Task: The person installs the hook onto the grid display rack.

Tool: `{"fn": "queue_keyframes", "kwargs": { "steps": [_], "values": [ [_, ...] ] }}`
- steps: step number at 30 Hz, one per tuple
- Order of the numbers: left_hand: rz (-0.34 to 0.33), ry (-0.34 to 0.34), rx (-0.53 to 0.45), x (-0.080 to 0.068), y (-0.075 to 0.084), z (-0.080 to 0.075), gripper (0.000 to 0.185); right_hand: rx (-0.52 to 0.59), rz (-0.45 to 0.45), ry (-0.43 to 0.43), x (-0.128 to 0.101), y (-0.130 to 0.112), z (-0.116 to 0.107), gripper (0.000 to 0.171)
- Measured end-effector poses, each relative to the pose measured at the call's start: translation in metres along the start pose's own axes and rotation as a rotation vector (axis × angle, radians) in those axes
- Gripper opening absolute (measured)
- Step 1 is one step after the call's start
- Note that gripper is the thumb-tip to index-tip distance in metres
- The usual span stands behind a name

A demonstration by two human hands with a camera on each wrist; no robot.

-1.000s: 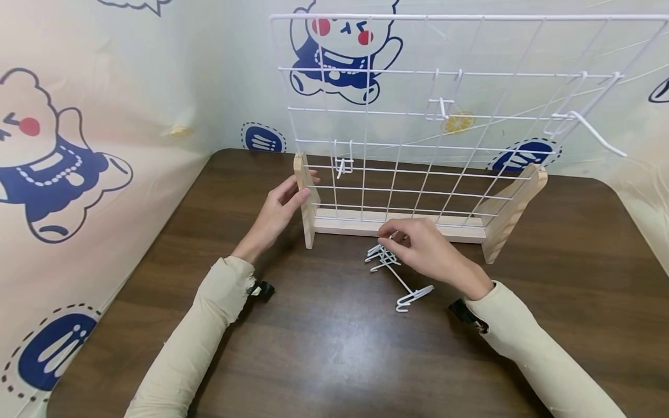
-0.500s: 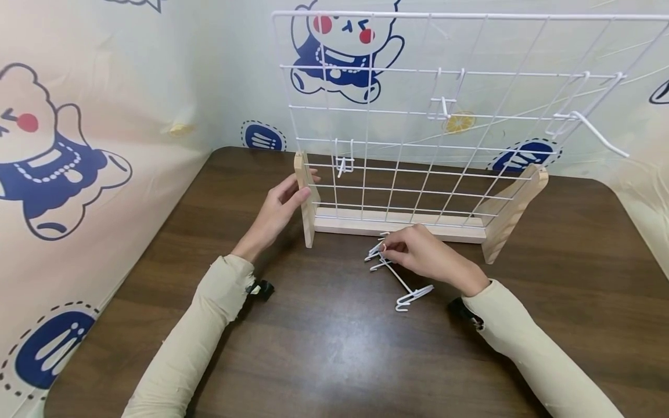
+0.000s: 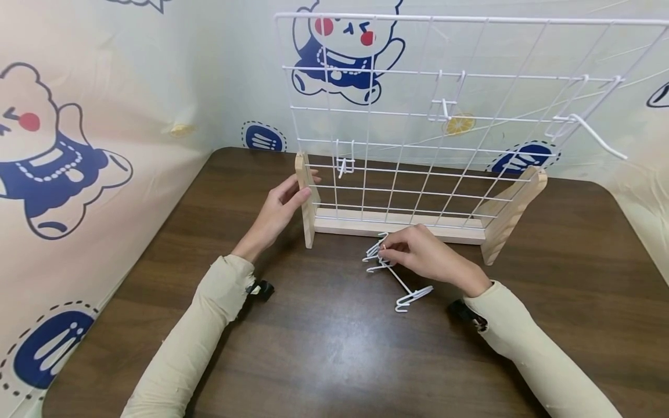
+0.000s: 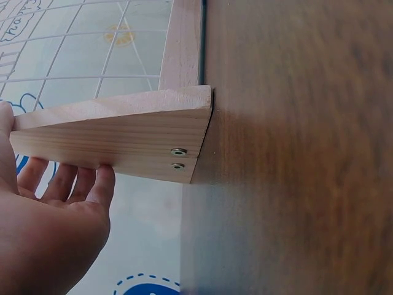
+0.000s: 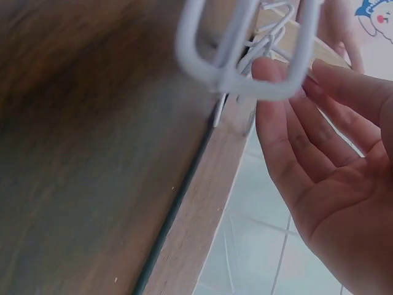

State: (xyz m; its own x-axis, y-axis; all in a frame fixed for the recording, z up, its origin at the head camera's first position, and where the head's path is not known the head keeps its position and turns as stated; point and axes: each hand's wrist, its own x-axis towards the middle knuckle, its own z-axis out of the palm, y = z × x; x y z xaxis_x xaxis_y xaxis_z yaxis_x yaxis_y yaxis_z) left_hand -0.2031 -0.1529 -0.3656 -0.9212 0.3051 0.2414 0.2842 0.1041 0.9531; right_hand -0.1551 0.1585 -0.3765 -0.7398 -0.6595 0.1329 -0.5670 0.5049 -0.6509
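One white wire grid panel (image 3: 418,116) stands upright in a wooden base, toward the far edge of the dark brown table (image 3: 324,342), with two wooden end feet, one on the left (image 3: 305,200) and one on the right (image 3: 512,212), joined by a wooden rail (image 3: 360,223) along the bottom. Three hooks are already on the grid: a small one low on the left (image 3: 342,165), another small one near the upper middle (image 3: 443,107), and a long peg hook at the upper right (image 3: 596,136) that sticks out toward the camera. On the table just in front of the rail sits a little heap of loose white wire hooks (image 3: 389,270); they're tangled, so I can't get a solid count, but one long one trails out toward the near edge and ends in a curled bit (image 3: 414,298). The right hand (image 3: 425,255) is right on that heap, fingertips pinched on the wires at the end closest to the rail, so it's got hold of at least one hook, but they're still resting on the table. The left hand (image 3: 277,212) is wrapped around the left wooden foot, fingers behind it and thumb on the near side; the left wrist view shows the fingers (image 4: 67,181) curled under the wood block (image 4: 116,138). Cartoon bear fabric (image 3: 57,157) lines the walls around the table.
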Motion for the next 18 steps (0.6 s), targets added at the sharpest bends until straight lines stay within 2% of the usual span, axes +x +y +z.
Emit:
{"fn": "queue_keyframes", "kwargs": {
  "steps": [8,18],
  "values": [
    [-0.004,-0.002,-0.003,-0.001,0.001,0.0,0.041,0.095,0.001,-0.032,-0.001,-0.006,-0.003,0.015],
    [-0.005,0.002,0.005,0.0,0.001,0.0,0.041,0.172,0.015,-0.006,-0.003,-0.011,-0.009,0.014]
  ]
}}
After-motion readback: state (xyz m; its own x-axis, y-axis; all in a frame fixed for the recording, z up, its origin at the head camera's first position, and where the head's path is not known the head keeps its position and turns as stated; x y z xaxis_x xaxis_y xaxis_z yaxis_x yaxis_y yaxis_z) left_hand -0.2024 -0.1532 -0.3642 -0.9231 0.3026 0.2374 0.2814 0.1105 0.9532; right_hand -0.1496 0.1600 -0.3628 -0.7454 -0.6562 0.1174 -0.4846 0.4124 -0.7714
